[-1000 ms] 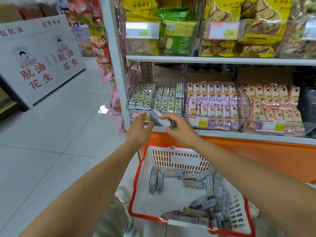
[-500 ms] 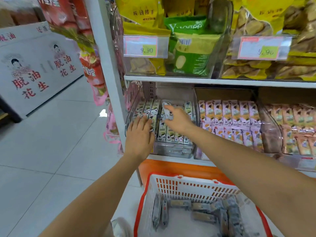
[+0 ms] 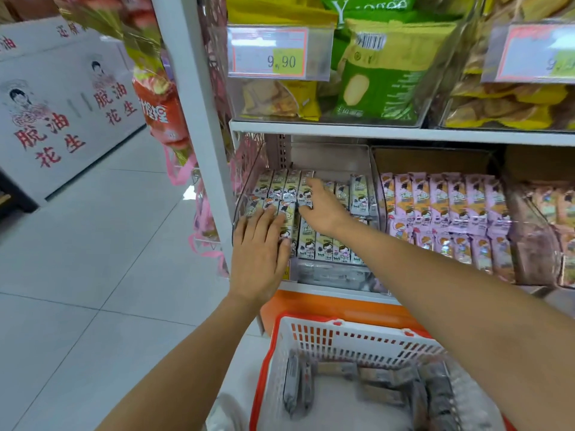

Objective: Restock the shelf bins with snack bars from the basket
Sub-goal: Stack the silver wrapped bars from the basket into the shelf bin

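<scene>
On the white panel (image 3: 62, 98) at the far left I read 脱油花生 in red, printed twice. The price tag (image 3: 269, 54) on the upper shelf's left bin said 9,90, partly over a yellow patch. A second price tag (image 3: 535, 54) to the right showed only a 9 before the picture's edge. A green bag (image 3: 370, 7) bore a large white Y, the rest blurred. The yellow-green bag (image 3: 382, 88) before it carried a barcode. Print on the snack bars (image 3: 323, 247) was too small to read.
</scene>
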A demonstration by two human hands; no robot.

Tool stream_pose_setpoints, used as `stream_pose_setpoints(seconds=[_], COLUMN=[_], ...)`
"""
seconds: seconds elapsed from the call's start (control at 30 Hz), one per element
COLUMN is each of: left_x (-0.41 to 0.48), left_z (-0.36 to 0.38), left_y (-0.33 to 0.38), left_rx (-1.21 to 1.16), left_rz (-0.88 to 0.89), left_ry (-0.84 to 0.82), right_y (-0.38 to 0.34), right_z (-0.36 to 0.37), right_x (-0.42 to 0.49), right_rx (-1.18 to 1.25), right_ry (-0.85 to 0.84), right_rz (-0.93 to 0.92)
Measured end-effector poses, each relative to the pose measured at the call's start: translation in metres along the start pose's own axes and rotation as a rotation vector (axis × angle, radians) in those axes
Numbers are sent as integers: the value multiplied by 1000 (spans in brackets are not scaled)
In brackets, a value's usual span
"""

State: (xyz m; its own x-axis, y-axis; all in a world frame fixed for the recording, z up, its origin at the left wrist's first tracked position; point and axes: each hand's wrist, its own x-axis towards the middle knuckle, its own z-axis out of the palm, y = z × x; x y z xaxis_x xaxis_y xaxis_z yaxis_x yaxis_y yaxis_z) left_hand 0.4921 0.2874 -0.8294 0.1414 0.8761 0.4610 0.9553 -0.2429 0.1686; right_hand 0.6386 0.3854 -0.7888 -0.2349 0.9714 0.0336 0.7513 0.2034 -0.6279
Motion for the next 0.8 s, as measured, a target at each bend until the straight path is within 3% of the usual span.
stream_pose_setpoints(seconds=[0.17,0.37,0.47,0.6,0.8], left_x=[-7,-36,-66,-116,-183], left_z=[-1,-19,-17,-2,28], left_y=[1,18,28,32,39], left_rx=[1,-22,-14,-13,-8], left_rz=[2,-60,-94,-109,-269], left_ry=[-33,84,74,-42,-426], right_y=[5,-3,0,21,92], right_z=[-4,-4,8,37,95], right_x=[-7,-60,-101,-156,-205], right_rx=[-67,157,234,233,31], right_ry=[-53,275,304,208,-144], right_rz=[-4,-271,-373,-349,-52])
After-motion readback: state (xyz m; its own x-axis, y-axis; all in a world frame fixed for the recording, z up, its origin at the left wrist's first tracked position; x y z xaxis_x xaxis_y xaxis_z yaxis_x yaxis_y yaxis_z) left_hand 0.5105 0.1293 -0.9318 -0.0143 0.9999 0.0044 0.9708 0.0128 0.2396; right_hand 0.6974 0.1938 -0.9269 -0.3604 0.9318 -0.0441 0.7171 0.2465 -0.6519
